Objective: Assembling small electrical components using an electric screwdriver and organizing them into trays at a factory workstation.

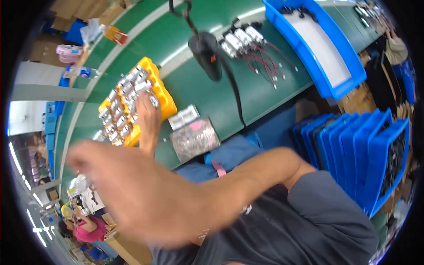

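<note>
My left hand (148, 110) reaches onto a yellow tray (164, 98) filled with small silver metal parts (115, 108). Its fingers are pressed together among the parts; what they grip, if anything, is hidden. My right hand (132, 185) is raised close to the camera, crossing in front of my left forearm. Motion smears its fingers, so I cannot make out whether anything is in them. Beside the tray lie a white slotted piece (183, 117) and a flat rectangular pack (195, 139) with a shiny, see-through cover and a pink patch.
A black handheld device (206, 55) hangs over the green bench (185, 79) on a cord. Silver units with red wires (245, 42) lie beyond it. A long blue bin (327, 48) stands at the right, above stacked blue bins (353, 154). Other people (89, 227) are farther off.
</note>
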`<move>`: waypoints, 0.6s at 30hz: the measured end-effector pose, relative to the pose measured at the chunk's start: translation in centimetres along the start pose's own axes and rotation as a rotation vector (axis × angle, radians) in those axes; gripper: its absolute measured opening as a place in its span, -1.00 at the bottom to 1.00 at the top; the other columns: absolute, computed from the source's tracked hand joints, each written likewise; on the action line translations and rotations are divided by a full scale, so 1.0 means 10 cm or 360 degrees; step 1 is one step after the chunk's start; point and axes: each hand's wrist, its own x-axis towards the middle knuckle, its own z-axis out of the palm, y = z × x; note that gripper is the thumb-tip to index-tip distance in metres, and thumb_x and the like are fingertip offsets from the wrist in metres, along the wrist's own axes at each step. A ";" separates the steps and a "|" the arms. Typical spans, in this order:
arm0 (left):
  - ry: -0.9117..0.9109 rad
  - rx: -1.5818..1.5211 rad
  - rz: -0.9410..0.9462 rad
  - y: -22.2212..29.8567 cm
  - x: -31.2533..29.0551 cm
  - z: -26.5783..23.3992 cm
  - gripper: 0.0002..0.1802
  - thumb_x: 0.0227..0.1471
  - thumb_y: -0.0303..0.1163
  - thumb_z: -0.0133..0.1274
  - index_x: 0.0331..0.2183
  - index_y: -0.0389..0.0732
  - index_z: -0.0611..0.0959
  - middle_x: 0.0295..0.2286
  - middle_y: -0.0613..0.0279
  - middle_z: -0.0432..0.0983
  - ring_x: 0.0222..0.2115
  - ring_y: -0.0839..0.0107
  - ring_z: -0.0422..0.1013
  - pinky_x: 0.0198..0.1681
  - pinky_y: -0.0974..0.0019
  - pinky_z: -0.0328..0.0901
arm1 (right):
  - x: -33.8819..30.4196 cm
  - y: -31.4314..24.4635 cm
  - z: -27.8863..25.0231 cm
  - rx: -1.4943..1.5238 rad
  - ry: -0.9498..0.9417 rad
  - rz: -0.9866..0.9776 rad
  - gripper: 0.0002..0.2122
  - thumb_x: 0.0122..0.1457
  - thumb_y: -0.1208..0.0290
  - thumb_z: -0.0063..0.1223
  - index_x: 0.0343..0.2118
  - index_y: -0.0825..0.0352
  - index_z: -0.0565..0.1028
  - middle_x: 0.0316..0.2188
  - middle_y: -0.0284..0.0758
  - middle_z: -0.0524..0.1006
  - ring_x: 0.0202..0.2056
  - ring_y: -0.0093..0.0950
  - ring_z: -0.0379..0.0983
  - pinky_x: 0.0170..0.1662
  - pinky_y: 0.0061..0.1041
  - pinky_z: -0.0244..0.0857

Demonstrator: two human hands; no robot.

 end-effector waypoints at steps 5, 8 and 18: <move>0.0314 0.0162 -0.0146 0.32 0.11 -0.36 -0.65 -0.12 -0.51 0.11 -0.23 -0.32 0.40 -0.07 -0.15 0.32 -0.01 -0.02 0.25 0.13 -0.01 0.06 | -0.88 0.71 -0.85 -0.0374 -0.0277 0.0291 -0.80 0.14 0.50 -0.11 -0.19 0.45 0.40 -0.27 -0.12 0.47 -0.21 -0.16 0.43 -0.20 -0.35 0.32; 0.0653 -0.0130 -0.0819 0.72 0.14 -0.78 -0.78 0.00 -0.48 -0.01 -0.26 -0.31 0.40 -0.11 -0.06 0.37 -0.06 0.16 0.30 -0.05 0.16 0.23 | -1.02 0.74 -1.13 -0.0605 0.0000 0.0046 -0.75 0.16 0.43 -0.10 -0.16 0.47 0.40 -0.25 -0.09 0.46 -0.20 -0.13 0.42 -0.17 -0.32 0.31; 0.0538 -0.1030 -0.1865 2.07 -0.42 -0.86 -0.51 0.17 -0.10 -0.26 -0.11 -0.34 0.42 -0.35 0.09 0.39 -0.49 0.46 0.36 -0.53 0.46 0.25 | -1.08 1.02 -1.33 -0.0566 -0.0558 0.0488 -0.61 0.17 0.24 -0.12 -0.08 0.47 0.35 -0.20 -0.03 0.44 -0.23 -0.12 0.41 -0.17 -0.25 0.28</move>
